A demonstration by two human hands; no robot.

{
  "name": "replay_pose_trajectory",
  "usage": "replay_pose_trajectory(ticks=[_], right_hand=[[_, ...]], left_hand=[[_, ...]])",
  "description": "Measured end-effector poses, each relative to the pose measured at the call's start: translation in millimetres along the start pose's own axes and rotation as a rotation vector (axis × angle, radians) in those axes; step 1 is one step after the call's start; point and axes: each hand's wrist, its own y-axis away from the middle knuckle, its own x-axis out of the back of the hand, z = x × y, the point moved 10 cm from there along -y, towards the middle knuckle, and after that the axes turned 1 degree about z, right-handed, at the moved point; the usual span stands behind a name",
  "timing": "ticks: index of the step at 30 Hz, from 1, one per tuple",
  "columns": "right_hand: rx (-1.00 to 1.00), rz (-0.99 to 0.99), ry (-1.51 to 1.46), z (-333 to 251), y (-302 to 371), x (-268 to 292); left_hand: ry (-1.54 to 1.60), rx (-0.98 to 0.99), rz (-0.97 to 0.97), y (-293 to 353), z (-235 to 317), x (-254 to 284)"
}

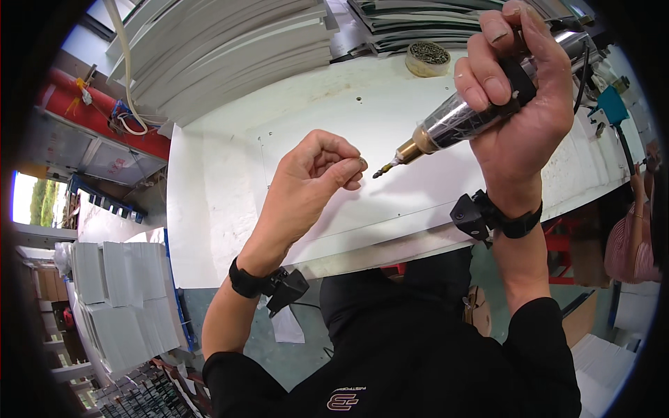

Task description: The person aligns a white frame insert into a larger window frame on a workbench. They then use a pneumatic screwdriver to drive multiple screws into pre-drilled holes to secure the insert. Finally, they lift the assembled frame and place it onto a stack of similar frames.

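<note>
My right hand (519,104) is wrapped round a power screwdriver (453,122) with a clear-covered silver barrel and a brass-coloured nose. The driver tilts down to the left, and its bit (382,171) points toward my left hand (317,171). The thumb and forefinger of that hand are pinched together, a short gap from the bit tip. Something tiny may sit at the fingertips, too small to name. Beneath both hands lies a large white board (230,216) with several small dark spots or holes. A round tub (427,60) of small dark screws stands beyond the driver.
A tall stack of white panels (230,52) fills the far left of the bench, with dark-edged sheets (425,24) beside it. More white stacks (125,299) stand at the left. A teal tool (612,104) with a cable is at the right, and a person in striped clothing (631,244) is beyond.
</note>
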Motion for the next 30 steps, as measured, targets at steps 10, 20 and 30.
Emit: replay_pose_trajectory(ticks=[10,20,30], right_hand=[[-0.027,-0.034,-0.075,27.5,14.6,-54.5],[-0.048,-0.083,-0.073,42.5,20.7,-69.4],[-0.088,-0.035,-0.09,52.1,27.2,-80.6]], left_hand=[[0.397,0.034,0.08,44.3,-32.1,32.0],[0.403,0.048,0.062,55.3,-33.7,42.6],[0.433,0.067,0.058,60.2,-38.5,49.0]])
